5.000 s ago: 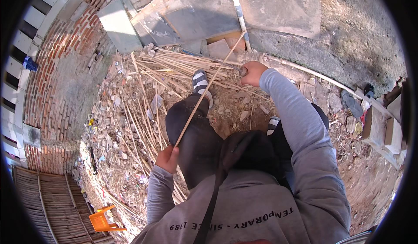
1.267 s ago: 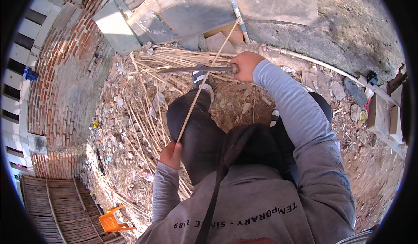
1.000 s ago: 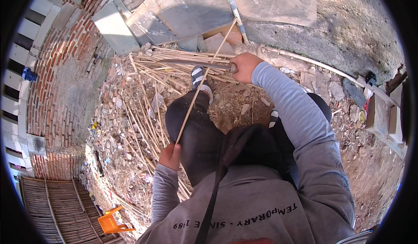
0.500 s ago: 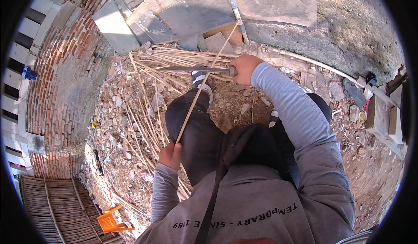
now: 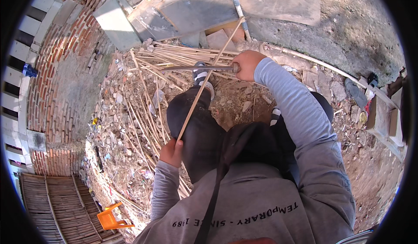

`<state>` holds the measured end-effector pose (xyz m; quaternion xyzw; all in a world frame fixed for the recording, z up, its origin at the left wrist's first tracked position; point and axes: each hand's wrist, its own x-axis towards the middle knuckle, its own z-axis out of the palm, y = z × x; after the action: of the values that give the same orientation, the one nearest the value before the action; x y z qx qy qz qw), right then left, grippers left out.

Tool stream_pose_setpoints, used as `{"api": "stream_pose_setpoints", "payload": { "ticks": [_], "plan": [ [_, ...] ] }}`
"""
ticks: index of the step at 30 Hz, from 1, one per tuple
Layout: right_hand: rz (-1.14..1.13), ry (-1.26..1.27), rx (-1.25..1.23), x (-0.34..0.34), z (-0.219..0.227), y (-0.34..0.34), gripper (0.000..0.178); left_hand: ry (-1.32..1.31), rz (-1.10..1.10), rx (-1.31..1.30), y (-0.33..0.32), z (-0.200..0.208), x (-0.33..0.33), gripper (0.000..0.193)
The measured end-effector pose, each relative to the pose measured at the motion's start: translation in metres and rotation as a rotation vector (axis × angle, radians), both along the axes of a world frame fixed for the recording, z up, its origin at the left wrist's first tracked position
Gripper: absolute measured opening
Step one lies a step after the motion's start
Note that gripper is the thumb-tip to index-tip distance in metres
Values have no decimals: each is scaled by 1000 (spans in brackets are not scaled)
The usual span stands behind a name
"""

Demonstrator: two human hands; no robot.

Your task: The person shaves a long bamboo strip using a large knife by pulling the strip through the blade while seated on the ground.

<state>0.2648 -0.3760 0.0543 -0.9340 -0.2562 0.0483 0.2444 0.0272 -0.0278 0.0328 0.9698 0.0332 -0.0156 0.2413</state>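
Note:
Closed round the near end of a long, thin bamboo strip [image 5: 198,98] is my left hand [image 5: 171,152], beside my left thigh. The strip slants up and away to the right, its far end near a pipe. My right hand [image 5: 248,65] grips the handle of a long-bladed knife [image 5: 183,68], whose blade points left and crosses the strip. Whether the edge touches the strip, I cannot tell. Beyond the blade, a pile of similar bamboo strips [image 5: 174,52] lies on the ground, and more strips [image 5: 143,120] lie left of my leg.
Grey boards [image 5: 191,8] lean at the back beside a white pipe [image 5: 237,4]. A brick wall [image 5: 52,78] runs along the left, with an orange plastic chair [image 5: 111,218] and a bamboo slat panel [image 5: 56,209] below. A sandal [image 5: 355,91] lies at the right, near a wooden box [image 5: 383,124].
The view has shifted slightly. My right hand and the knife stay at nearly the same place across the strip, and my left hand keeps its hold.

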Motion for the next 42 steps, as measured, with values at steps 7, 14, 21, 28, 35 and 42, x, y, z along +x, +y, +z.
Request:
{"api": "stream_pose_setpoints", "payload": {
  "ticks": [7, 14, 21, 28, 35, 42],
  "plan": [
    [-32, -7, -6, 2, -5, -7, 32, -2, 24, -2, 0, -2, 1, 59],
    [6, 2, -22, 14, -7, -27, 33, 28, 27, 50, 0, 0, 2, 54],
    [-55, -48, 36, 10, -15, -8, 33, 12, 54, 2, -1, 0, -1, 57],
    [-33, 11, -29, 10, -6, -21, 37, 20, 48, 81, -1, -4, 1, 58],
    [-47, -79, 25, 2, 3, -16, 35, 12, 48, 47, -2, -4, 0, 58],
    [30, -78, -57, -8, 8, 7, 34, -47, 56, 63, -4, -4, -3, 58]
  ]
}}
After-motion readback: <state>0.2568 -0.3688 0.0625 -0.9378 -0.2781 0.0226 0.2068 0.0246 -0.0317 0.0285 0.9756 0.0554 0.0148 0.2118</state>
